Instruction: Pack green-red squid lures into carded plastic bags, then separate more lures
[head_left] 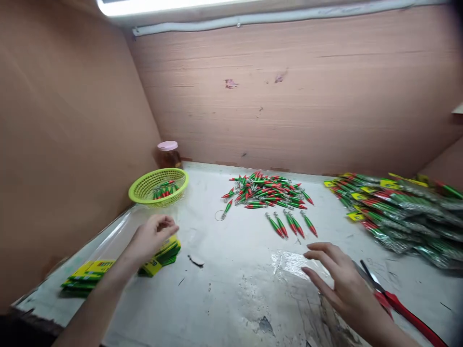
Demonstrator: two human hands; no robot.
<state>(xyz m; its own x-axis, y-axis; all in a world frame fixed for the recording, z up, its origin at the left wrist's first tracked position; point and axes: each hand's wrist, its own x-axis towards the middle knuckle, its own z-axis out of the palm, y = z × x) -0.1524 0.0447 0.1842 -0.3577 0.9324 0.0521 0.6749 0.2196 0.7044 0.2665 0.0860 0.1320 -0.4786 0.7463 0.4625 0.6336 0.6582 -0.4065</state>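
The left hand (154, 236), fingers loosely curled and clamped on nothing, hovers over the yellow-green card stack (161, 258) at eight o'clock, while the right hand (340, 279), fingers spread apart, rests flat on a clear plastic sleeve (292, 262) at five o'clock beside red-handled scissors (398, 303). The sleeve looks thin, limp and slippery, best pinched at an open edge, and the cards light and stiff. At ten o'clock a green basket (144, 193) holds a few red-green lures, with the loose lure pile (267, 193) at twelve and bagged packs (398, 212) at two
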